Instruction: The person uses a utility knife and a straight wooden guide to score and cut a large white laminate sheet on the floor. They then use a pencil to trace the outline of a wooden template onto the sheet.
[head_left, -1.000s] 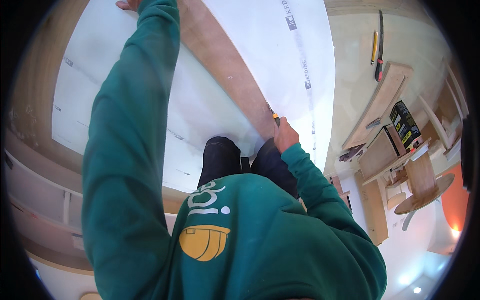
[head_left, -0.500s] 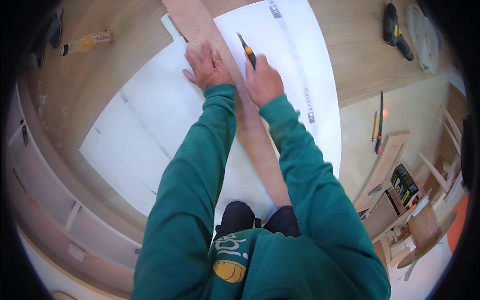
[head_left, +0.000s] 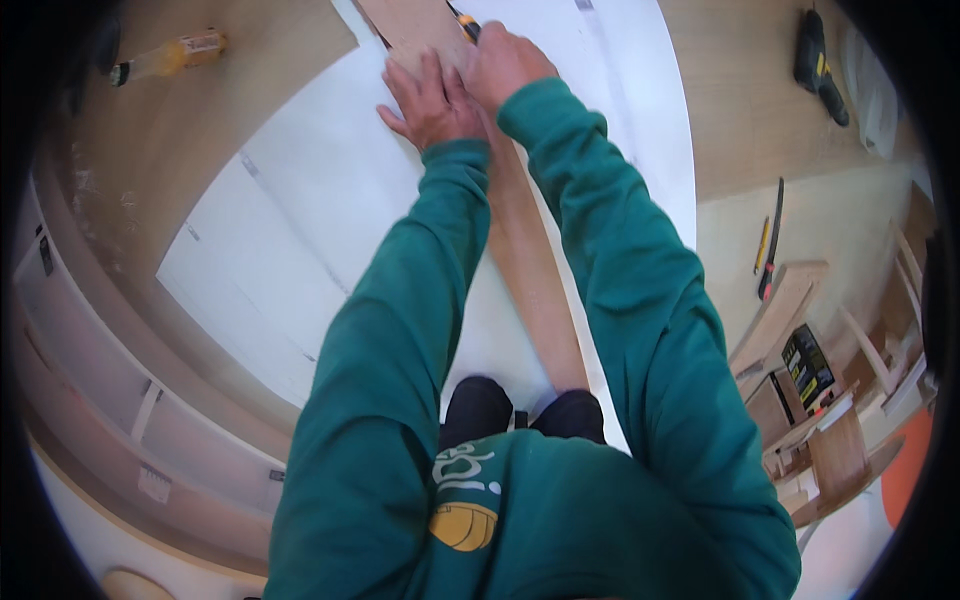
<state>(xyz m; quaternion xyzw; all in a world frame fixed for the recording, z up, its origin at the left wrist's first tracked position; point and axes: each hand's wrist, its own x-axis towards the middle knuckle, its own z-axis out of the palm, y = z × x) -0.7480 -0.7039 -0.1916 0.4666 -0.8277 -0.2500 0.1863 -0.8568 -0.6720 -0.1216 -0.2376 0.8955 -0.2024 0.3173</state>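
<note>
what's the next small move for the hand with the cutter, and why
Probably draw the cutter toward the body along the strip's right edge, with the left hand pressing down. The right hand grips the cutter beside that edge, and the left hand lies spread on the brown strip over the white sheet. Whether the blade touches the sheet is unclear.

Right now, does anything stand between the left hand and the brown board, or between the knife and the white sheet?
Nothing visible does. The left hand lies on the brown board. The right hand holds the knife by the board's right edge, over the white sheet; whether it touches the sheet is unclear.
</note>
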